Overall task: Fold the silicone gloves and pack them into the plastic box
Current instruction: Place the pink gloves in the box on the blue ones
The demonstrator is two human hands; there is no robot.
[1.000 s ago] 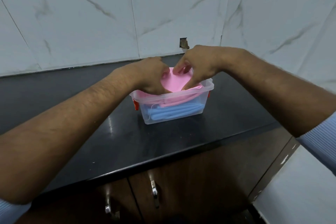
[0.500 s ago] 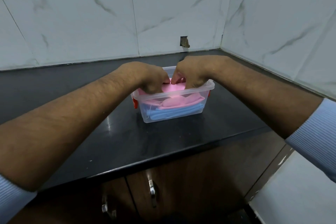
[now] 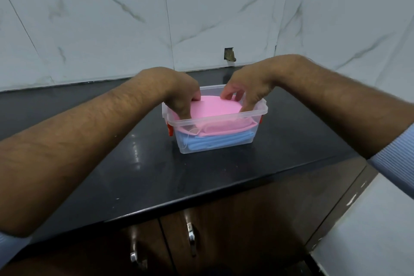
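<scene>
Pink glove (image 3: 216, 108) sat folded inside the box (image 3: 215, 119), on top of the blue glove (image 3: 219, 142), long axis along the box. Left hand (image 3: 179, 96) gripped its left end, right hand (image 3: 248, 89) pinched its right end; equally near. Box stood on a black counter (image 3: 156, 163), tiled wall (image 3: 201, 18) behind.

head view looks down, near the counter (image 3: 156, 175).

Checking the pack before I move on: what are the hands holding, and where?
Both hold the folded pink glove in the plastic box: left hand at its left end, right hand at its right end.
</scene>
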